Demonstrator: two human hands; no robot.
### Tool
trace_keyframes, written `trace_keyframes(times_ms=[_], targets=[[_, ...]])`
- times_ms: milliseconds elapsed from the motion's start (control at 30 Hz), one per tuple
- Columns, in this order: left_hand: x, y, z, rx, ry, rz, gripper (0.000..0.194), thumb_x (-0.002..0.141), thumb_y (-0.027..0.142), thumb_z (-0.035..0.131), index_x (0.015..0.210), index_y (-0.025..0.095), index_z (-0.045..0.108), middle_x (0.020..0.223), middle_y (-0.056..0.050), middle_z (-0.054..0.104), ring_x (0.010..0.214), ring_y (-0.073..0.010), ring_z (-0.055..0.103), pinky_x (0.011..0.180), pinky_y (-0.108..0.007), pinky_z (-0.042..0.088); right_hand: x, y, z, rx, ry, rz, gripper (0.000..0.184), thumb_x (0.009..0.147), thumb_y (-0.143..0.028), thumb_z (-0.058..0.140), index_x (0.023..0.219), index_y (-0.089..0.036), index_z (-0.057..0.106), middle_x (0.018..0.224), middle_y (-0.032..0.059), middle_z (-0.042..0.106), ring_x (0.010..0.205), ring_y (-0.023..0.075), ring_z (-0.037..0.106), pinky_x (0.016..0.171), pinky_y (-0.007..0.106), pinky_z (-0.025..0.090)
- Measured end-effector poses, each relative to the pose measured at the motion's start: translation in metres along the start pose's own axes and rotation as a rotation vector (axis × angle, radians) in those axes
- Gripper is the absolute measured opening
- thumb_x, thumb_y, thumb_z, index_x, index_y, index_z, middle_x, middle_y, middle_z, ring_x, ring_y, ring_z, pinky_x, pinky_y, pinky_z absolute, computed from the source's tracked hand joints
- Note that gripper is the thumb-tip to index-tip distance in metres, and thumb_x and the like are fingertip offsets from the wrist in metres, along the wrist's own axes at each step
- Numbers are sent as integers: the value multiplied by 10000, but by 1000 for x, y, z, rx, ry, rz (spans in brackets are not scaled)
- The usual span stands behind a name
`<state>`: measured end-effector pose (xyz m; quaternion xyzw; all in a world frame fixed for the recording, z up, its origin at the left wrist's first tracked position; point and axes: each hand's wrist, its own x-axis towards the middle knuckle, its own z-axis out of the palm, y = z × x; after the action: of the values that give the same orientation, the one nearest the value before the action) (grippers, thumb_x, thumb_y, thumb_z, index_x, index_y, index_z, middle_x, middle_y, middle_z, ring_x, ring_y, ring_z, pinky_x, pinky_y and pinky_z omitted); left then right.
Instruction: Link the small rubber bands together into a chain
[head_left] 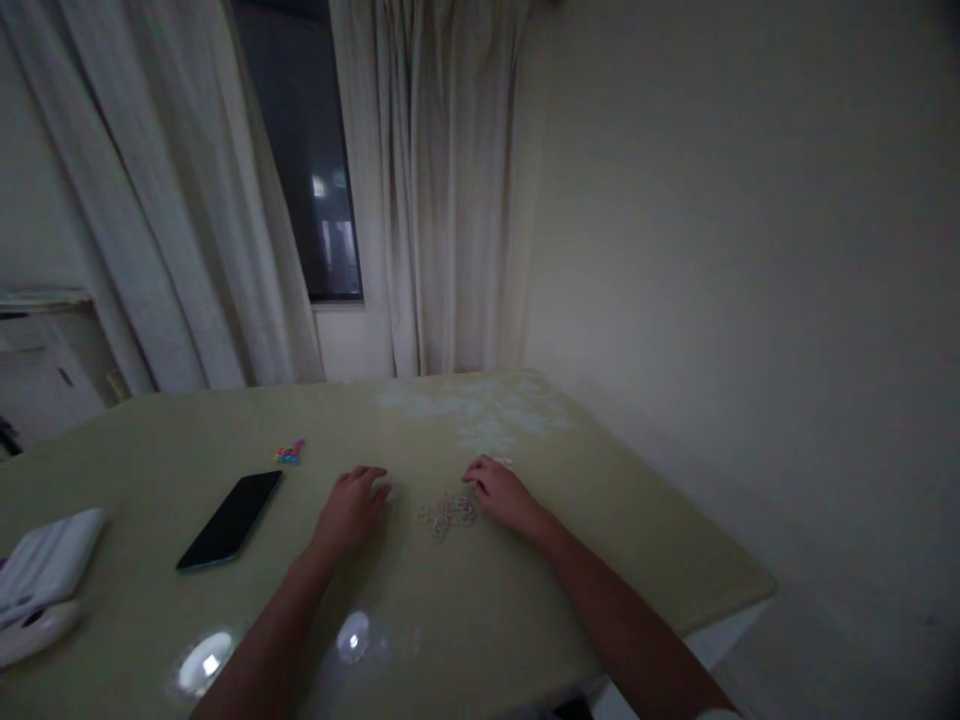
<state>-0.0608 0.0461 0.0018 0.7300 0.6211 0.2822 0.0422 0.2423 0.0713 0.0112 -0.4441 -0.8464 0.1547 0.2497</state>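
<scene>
On the table (420, 620) lies a loose pile of small, pale, ring-like pieces (450, 512); their exact kind is too small to make out. My left hand (354, 508) rests to the left of this pile, its thumb and fingers apart. There is a gap between it and the pieces. My right hand (501, 492) is at the pile's right edge, fingers loosely bent with a small gap between them. Nothing shows in either hand. A few whitish pieces (504, 462) lie just behind the right hand, partly covered by it.
Left of my left hand lies a black phone (231, 522), with a small heap of bright coloured pieces (289, 452) behind it. A white folded item (52, 560) lies at the far left. Curtains (450, 200) and a wall (720, 260) border the table.
</scene>
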Motion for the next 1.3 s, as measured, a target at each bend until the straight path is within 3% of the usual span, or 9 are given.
trace_keyframes(times_ms=[200,400,600,967,1300], targets=[[-8,17,3,139,-17,39,321,982,300,574,1225,151,722,1223,-149,731,1124,-312,660,1023,-430,489,-2,-11,3,-82,-33,-19,288,960,-98,576,1173,-158,761,1186,116,690,1122,211,629,997,303,462],[-15,41,-1,212,-30,141,249,994,245,573,1165,202,749,1192,-133,726,1142,-319,617,990,-440,466,-1,-5,9,-100,-2,37,266,984,-123,595,1199,-166,746,1201,115,690,1158,213,620,1025,299,442],[-18,58,-1,115,-243,414,173,969,202,609,924,231,773,1051,-78,760,1016,-272,644,913,-403,456,2,1,13,-118,-49,15,228,998,-142,597,1139,-184,771,1153,96,706,1114,201,626,970,278,447],[-17,57,5,125,-302,431,177,970,205,612,948,251,781,1072,-59,760,1012,-254,634,893,-370,435,-2,-1,8,-109,-23,52,130,975,-141,634,997,-154,761,1058,99,689,1042,207,624,910,289,447],[-22,61,15,146,-271,408,249,981,117,471,961,175,712,1123,-141,703,1060,-302,564,960,-452,399,5,11,-4,-91,17,90,202,1006,-146,594,1057,-156,789,1079,108,692,1018,193,630,922,288,457]])
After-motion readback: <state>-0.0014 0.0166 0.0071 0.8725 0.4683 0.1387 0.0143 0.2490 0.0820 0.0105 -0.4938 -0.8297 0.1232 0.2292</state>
